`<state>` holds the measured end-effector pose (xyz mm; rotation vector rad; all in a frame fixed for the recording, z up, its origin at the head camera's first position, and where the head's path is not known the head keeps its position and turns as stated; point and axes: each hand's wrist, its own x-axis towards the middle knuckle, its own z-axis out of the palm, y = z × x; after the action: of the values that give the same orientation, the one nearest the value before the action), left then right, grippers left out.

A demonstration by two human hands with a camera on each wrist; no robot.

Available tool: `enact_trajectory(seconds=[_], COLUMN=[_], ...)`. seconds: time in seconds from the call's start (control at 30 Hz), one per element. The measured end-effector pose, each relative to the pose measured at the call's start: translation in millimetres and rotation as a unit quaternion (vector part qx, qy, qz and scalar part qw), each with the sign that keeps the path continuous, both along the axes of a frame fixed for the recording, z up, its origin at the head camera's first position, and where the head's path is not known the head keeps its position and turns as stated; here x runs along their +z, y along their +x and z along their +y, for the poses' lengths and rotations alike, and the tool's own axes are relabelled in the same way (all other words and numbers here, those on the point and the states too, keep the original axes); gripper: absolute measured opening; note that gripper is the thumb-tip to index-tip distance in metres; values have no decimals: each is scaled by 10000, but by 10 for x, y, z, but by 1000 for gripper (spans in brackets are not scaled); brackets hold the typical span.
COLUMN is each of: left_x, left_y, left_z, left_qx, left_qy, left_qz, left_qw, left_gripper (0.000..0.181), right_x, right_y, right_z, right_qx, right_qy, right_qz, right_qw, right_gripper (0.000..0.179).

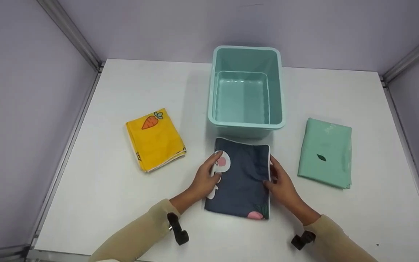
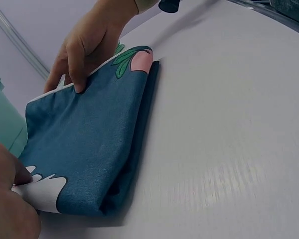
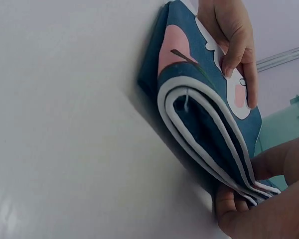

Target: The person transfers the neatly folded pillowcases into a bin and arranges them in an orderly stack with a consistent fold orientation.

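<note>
In the head view a folded dark blue cloth (image 1: 244, 178) with white piping lies in front of the bin, printed with a white figure and a pink vegetable. My left hand (image 1: 203, 180) holds its left edge, thumb and a finger over the white print. On the opposite edge, my right hand (image 1: 283, 185) pinches the fabric, thumb on top. The right wrist view shows the stacked folded layers (image 3: 204, 129) bulging apart at the near end, with the right fingers (image 3: 229, 201) tucked under them. Close by stands a light teal plastic bin (image 1: 246, 125), with nothing inside.
To the left lies a folded yellow cloth (image 1: 156, 142) with a carrot print. A folded mint green cloth (image 1: 325, 154) with a leaf print lies to the right. All rest on a white table (image 1: 96, 182), with pale partition walls (image 1: 151, 29) at the back and sides.
</note>
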<state>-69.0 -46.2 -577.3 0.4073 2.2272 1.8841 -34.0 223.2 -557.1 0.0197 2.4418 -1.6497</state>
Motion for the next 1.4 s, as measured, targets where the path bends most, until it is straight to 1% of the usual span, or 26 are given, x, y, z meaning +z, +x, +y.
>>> enact_trajectory(seconds=[0.1,0.17,0.23,0.33,0.43,0.5,0.57,0.7,0.8,0.87,0.93,1.0,1.1,1.23,1.4], left_x=[-4,-6,-17,-18,-10,-2,7,19,15,6,-6,-19,-36,-39,-44], left_y=[-14,-17,-18,-15,-14,-11,-8,-12,-14,-7,4,19,36,47,35], left_z=[23,30,34,34,36,30,22,10,11,12,16,16,20,21,10], left_qx=[83,105,115,104,65,2,-88,-273,-316,-294,-272,-253,-246,-269,-282], left_qy=[64,138,159,152,69,-54,-227,-469,-465,-462,-514,-570,-602,-566,-529], left_qz=[-79,-130,-170,-241,-278,-327,-385,-449,-291,-103,35,121,195,186,141], left_qw=[9999,9998,9997,9995,9996,9995,9990,9975,9980,9984,9983,9980,9977,9979,9981], left_gripper=[67,67,68,69,69,69,69,70,70,70,70,71,71,70,69], right_x=[36,73,115,133,99,65,35,-10,-24,-36,-50,-66,-81,-92,-120], right_y=[-16,-34,-48,-67,-72,-63,-49,-16,8,23,38,47,46,32,24], right_z=[-16,-21,-15,3,20,27,29,26,12,-2,-12,-21,-27,-19,7], right_qx=[-209,-321,-365,-405,-340,-223,-87,226,556,806,954,994,915,892,887], right_qy=[-92,-225,-473,-829,-1052,-1078,-1021,-640,-456,-350,-226,-72,7,-154,-258], right_qz=[-200,-428,-696,-1046,-1116,-985,-735,-76,339,524,670,746,763,639,363], right_qw=[9995,9983,9958,9902,9876,9890,9920,9977,9968,9948,9929,9922,9929,9938,9951], right_gripper=[73,72,73,74,76,78,82,92,95,93,89,86,85,85,84])
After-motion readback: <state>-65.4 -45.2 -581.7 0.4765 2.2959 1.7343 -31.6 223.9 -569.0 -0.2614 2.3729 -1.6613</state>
